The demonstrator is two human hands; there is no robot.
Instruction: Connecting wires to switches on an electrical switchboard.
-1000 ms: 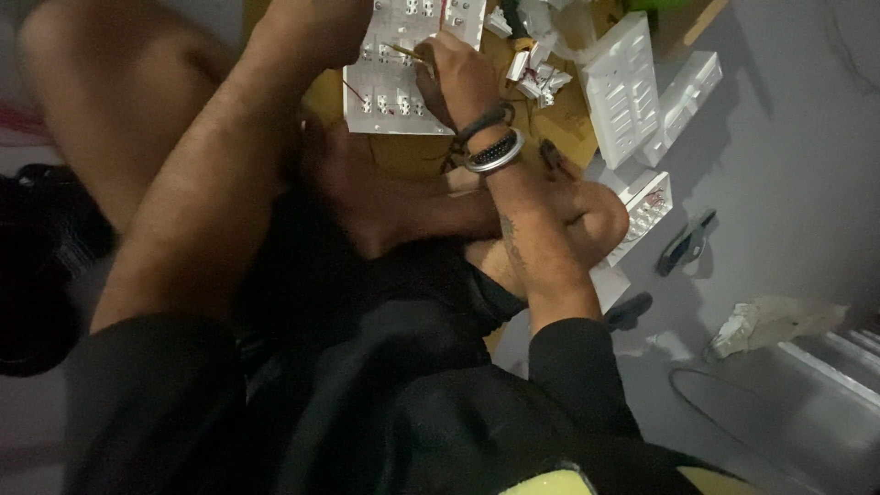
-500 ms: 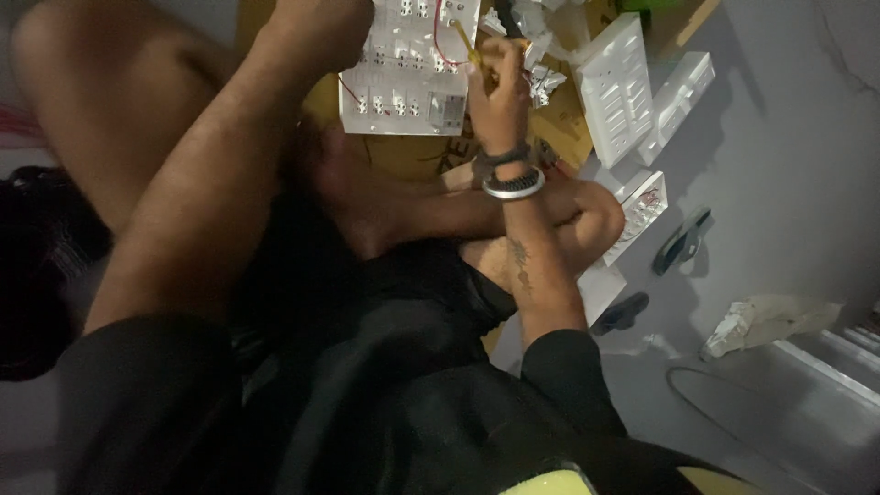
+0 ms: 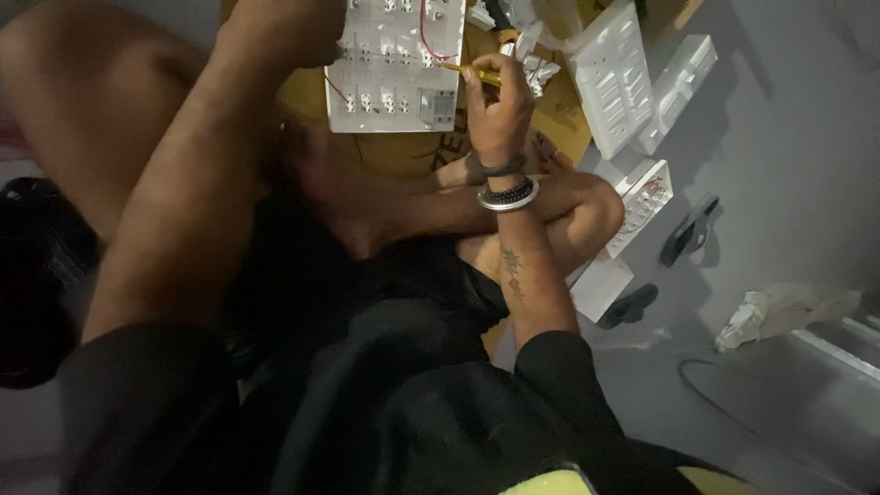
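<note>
Since a second ago, the right hand (image 3: 500, 101) has lifted, fingers pinching a thin yellow screwdriver (image 3: 469, 73) against the white plastic switchboard (image 3: 394, 64) (red-wired), whose left edge the left hand (image 3: 280, 32) grips, floor-level.

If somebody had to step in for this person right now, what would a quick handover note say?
Left hand: grips the left edge of the white rectangular plastic switch panel, back side up, steadying it.
Right hand: holds a slim yellow-handled tool, tip against the panel's rear, near a red wire.
Nearby on the grey floor: more white plastic switch plates to the right, plus crumpled paper.
Done: some red wires already run across the panel's back.
Left: cannot tell how many connections remain.
</note>
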